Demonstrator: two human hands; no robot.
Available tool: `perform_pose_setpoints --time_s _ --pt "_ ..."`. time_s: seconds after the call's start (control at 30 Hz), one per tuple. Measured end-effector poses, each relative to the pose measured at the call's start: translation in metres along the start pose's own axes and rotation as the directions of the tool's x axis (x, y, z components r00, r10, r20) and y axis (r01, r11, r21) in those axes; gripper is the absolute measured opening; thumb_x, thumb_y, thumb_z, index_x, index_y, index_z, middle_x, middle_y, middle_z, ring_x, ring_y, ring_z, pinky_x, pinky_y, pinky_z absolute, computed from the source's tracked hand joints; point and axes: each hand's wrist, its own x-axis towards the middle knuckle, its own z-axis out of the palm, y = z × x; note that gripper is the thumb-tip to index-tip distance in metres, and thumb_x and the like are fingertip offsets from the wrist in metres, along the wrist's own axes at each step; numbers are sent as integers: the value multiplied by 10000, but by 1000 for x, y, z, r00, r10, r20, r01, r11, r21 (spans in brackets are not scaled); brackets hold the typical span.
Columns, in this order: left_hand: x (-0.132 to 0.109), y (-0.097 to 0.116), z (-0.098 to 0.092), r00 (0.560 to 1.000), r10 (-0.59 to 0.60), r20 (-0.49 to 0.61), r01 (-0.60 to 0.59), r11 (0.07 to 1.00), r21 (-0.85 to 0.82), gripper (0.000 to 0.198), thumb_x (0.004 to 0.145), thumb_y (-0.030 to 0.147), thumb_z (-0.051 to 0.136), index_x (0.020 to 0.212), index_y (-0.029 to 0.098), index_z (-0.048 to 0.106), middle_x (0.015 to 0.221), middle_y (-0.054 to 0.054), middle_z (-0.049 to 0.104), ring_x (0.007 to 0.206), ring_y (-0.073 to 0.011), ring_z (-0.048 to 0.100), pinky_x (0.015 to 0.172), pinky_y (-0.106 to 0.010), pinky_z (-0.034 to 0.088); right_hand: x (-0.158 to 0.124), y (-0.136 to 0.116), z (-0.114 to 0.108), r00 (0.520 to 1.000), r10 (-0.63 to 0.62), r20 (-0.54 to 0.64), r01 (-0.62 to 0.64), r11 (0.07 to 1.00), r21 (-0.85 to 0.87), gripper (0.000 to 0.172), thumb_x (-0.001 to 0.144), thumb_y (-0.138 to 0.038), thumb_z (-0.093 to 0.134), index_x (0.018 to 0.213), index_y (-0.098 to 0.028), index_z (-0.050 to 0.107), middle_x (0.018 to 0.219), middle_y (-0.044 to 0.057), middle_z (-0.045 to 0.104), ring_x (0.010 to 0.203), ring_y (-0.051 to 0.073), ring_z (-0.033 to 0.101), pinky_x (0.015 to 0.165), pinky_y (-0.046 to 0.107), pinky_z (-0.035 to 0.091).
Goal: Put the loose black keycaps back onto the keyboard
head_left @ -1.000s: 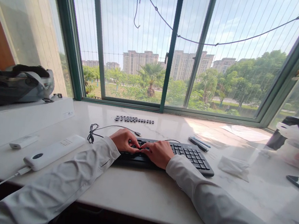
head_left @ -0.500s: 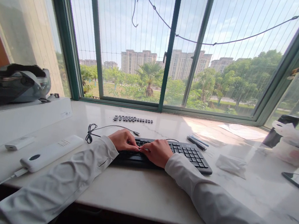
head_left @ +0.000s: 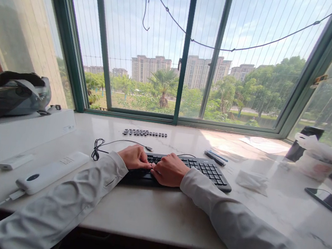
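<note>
A black keyboard (head_left: 212, 173) lies on the marble-patterned counter, its left and middle parts largely covered by my hands. My left hand (head_left: 134, 157) is closed, thumb and fingertips pinched together over the keys. Right beside it, my right hand (head_left: 169, 170) is closed too, its fingertips meeting the left ones above the keyboard. Whatever lies between the fingertips is too small and hidden to make out. Loose black keycaps (head_left: 144, 133) stand in rows behind the keyboard. A black cable (head_left: 97, 150) with a USB plug lies bundled to the left.
On the left are a white power bank (head_left: 51, 172), a small white device (head_left: 15, 162) and a white box (head_left: 12, 136) bearing a dark helmet-like object (head_left: 12, 92). To the right lie pens (head_left: 215, 158), a clear plastic bag (head_left: 252, 181), a phone (head_left: 329, 202) and a bagged tub (head_left: 318, 162).
The whole view has shifted slightly, so things appear a little further left. My hands stay together at the same part of the keyboard, with only slight finger movement.
</note>
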Motion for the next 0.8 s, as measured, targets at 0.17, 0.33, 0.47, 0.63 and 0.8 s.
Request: perform_pose_setpoints --time_s 0.17,0.33,0.47,0.63,0.8 --pt "1 2 -1 1000 -17 26 18 999 -38 499 666 600 630 617 115 738 380 25 417 434 -65 344 447 -226 246 1 -2 -3 1000 -27 10 27 999 -16 436 919 -318 324 798 -131 697 772 130 696 693 206 643 615 288 382" --pt "1 3 -2 998 -49 43 50 998 -28 496 667 596 626 595 117 732 385 24 426 440 -65 339 451 -228 241 2 -1 -1 1000 -30 -7 30 999 -18 458 917 -334 313 784 -137 704 763 129 697 685 220 645 597 298 376" --pt "0 7 -3 999 -43 26 44 999 -11 490 665 581 639 587 106 729 382 16 436 444 -64 343 443 -223 230 3 1 0 1000 25 4 -25 999 20 471 920 -356 311 808 -147 717 789 135 702 707 217 649 616 299 384" --pt "1 5 -3 997 -48 53 48 999 14 495 695 572 625 610 96 733 417 12 446 443 -58 342 418 -218 202 3 -1 -2 1000 -30 6 30 1000 -3 434 907 -317 337 796 -126 711 776 140 700 705 217 648 626 294 388" --pt "2 -4 -2 996 -37 78 40 999 -34 488 691 581 629 644 110 746 443 11 502 439 -64 359 427 -224 225 4 -3 -4 999 -41 12 41 999 -3 440 908 -314 330 794 -122 710 779 148 700 711 217 647 637 302 389"
